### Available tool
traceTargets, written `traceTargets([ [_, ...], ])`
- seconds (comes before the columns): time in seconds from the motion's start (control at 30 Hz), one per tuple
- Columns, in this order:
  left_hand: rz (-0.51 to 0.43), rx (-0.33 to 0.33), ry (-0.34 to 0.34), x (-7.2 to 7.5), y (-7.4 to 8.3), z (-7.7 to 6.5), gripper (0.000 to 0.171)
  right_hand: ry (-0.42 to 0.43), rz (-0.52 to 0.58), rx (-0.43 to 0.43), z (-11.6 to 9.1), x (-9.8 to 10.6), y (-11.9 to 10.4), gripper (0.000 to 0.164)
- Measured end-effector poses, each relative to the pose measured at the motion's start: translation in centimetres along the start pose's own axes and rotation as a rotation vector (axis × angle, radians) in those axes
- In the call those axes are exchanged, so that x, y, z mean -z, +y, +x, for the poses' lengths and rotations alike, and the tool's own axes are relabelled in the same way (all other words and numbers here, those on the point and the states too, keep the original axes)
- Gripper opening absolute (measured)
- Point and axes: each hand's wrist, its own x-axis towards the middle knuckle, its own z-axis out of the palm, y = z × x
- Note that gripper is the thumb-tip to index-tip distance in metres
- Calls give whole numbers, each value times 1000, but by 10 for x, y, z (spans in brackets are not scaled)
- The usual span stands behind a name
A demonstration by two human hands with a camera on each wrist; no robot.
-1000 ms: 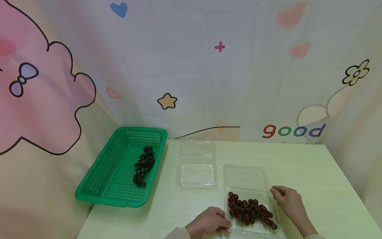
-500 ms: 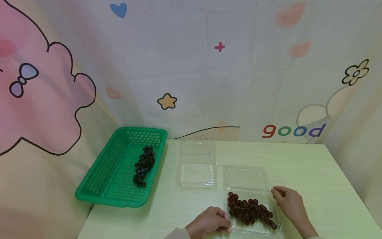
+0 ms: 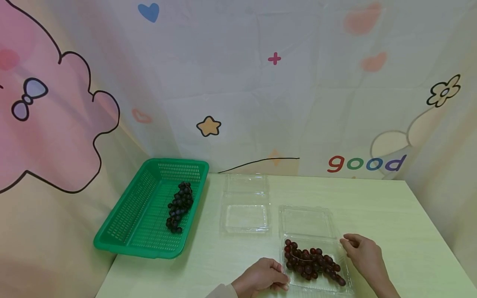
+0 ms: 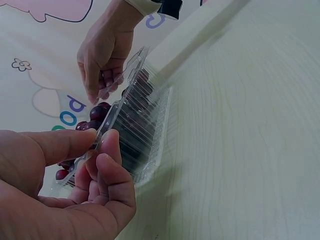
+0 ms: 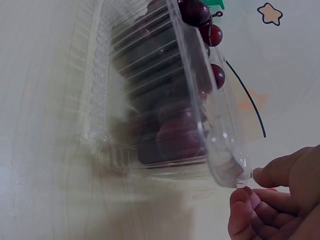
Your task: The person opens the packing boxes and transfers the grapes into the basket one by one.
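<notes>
A dark red bunch of grapes lies in the base of an open clear plastic clamshell container, whose lid is folded back away from me. My left hand pinches the left rim of this base; in the left wrist view the thumb and curled fingers meet on the rim. At the far right corner, my right hand has its thumb and forefinger on the rim. In the right wrist view, the thumb lies at the rim's corner with the forefinger just below.
A green plastic basket with a black bunch of grapes stands at the left of the pale table. Another open clear clamshell container lies behind my left hand. A printed curtain hangs along the back.
My right hand has shifted slightly right and toward me at the container's corner. The left hand, the container and the grapes stay in place.
</notes>
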Motion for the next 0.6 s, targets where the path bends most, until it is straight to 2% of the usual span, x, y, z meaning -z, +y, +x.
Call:
traceTargets([
  [0.13,-14,2,-3,0,-1,1,16,-5,-2,-17,-3,1,-2,34],
  [0.37,-28,1,-14,1,-1,1,14,50,-84,-8,-9,5,-6,31],
  [0.6,-40,-11,-11,1,-2,0,16,38,-104,-29,-15,8,-11,31],
])
